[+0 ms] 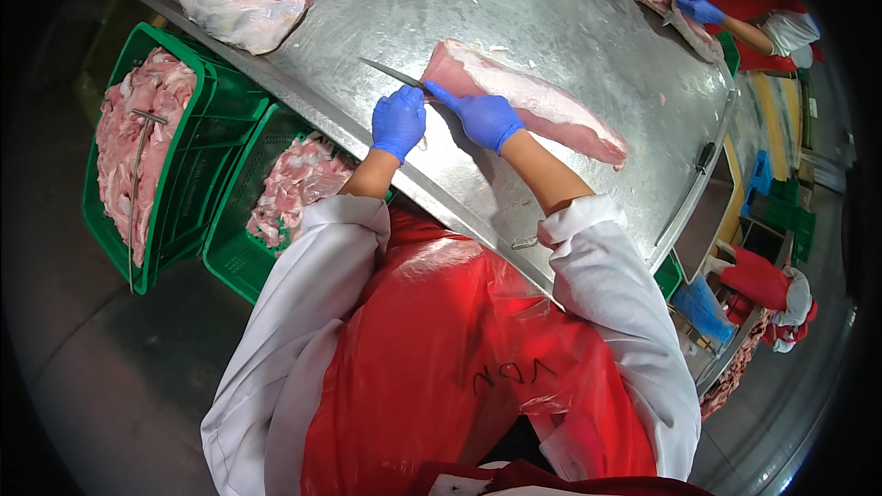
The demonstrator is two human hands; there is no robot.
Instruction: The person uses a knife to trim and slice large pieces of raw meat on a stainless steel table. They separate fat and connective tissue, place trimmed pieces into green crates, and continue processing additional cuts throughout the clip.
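A long pork loin (514, 96), pink with a pale fat layer, lies slantwise on the steel table (367, 0). My right hand (485, 119), in a blue glove, is closed at the loin's near edge, index finger stretched toward the knife (390, 72). The knife's blade points left over the bare metal; its handle is hidden, seemingly within this hand. Close beside the blade, my left hand (400, 122), also gloved in blue, is curled into a fist. A small pale scrap shows by its lower right side, but what the fingers hold is hidden.
Large meat cuts (243, 14) are piled at the far left. Two green crates of trimmings (147, 147) stand below the table's left edge, one with a metal T-handled rod (142, 165). Another knife (706, 158) lies at the right edge. A co-worker's gloved hand (700, 7) works on meat.
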